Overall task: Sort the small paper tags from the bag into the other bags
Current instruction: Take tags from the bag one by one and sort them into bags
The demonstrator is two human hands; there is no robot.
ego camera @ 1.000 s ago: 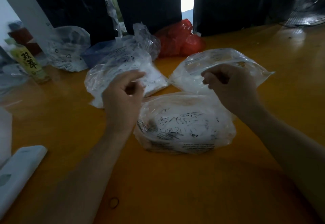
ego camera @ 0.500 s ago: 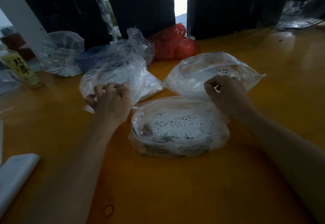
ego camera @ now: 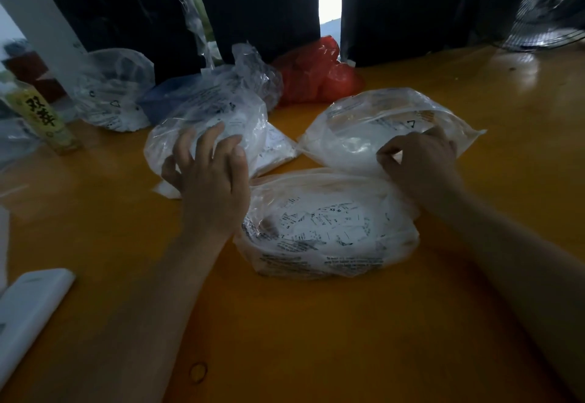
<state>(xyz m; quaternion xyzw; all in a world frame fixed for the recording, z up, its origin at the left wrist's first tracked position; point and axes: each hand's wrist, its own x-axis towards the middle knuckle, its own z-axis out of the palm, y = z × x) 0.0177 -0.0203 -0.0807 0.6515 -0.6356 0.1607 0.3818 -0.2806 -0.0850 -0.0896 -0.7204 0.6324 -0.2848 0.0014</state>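
My left hand (ego camera: 212, 181) rests spread fingers on one clear bag (ego camera: 202, 127); my right hand (ego camera: 421, 162) pinches another's rim (ego camera: 392, 111) (contents unclear).

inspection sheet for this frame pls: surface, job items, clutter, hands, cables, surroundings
Surface: orange table, glossy, with a small ring mark near the front edge.
Job's things: near bag lies between the hands, printed paper tags visible inside; left bag and right bag lie behind it, white contents.
Clutter: red bag, another clear bag, blue bag, yellow-labelled bottle, white flat object at the front left.
Grippers: left hand fingers spread, resting on the left bag; right hand pinches the right bag's edge.
Cables: nothing seen.
Surroundings: dark curtains with a bright gap, fan at the far right.
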